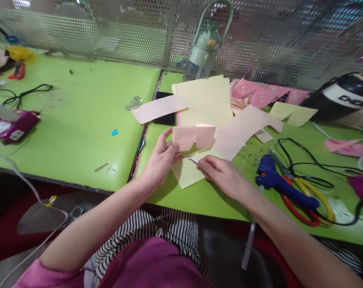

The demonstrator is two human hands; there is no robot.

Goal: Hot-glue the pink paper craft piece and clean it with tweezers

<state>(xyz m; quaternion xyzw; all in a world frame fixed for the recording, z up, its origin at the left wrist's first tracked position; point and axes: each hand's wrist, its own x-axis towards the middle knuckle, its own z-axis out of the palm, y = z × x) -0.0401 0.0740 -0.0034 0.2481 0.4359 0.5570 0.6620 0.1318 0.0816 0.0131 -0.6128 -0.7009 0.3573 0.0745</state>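
Observation:
Near the table's front edge, my left hand (165, 154) pinches the left end of a pale pink folded piece of foam sheet or paper (185, 138), which has a notch cut in its lower edge. My right hand (219, 172) is closed around a slim tool with a shiny metal tip (192, 160); the fingers cover most of it, so its exact kind does not show. The tip lies just below the notch, apart from the pink piece. Beneath both hands rests a pale yellow sheet (184, 174).
To the right lie a blue glue gun (285, 186), scissors with red and yellow handles (317, 196) and tangled cables. Behind stand a green-topped bottle (207, 48) and stacked yellow sheets (203, 100). A phone (166, 117) lies under a pink strip (159, 109). Pink cut pieces (268, 94) sit at the back right.

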